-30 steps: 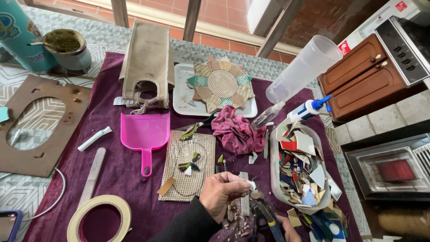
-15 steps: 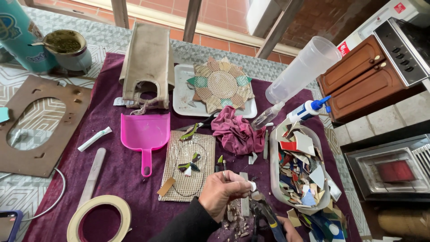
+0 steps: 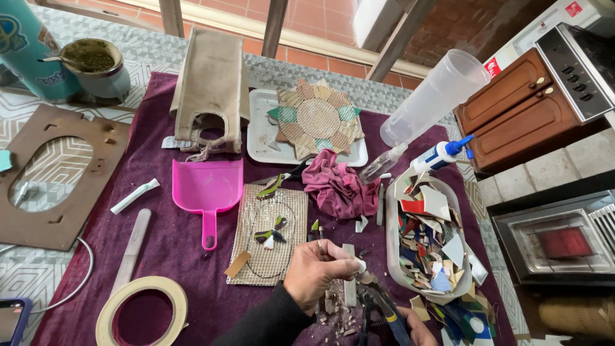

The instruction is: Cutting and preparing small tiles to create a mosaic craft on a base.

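My left hand (image 3: 318,274) is closed around a small pale tile piece (image 3: 360,264), pinched at the fingertips low in the middle of the view. My right hand (image 3: 419,327) shows only partly at the bottom edge and grips blue-handled nippers (image 3: 378,304) whose jaws reach up to the piece. Small chips (image 3: 334,307) lie on the purple cloth (image 3: 160,250) below. Just left of my left hand is a square of mesh (image 3: 269,234) with a few green and white pieces stuck on it.
A white tray of broken tile shards (image 3: 428,240) sits to the right. Also on the cloth: pink dustpan (image 3: 206,189), crumpled magenta rag (image 3: 339,189), tape roll (image 3: 139,311), glue bottle (image 3: 439,156), plastic cup (image 3: 435,96), tray with a sunflower mosaic (image 3: 317,122), brown wooden frame (image 3: 54,173).
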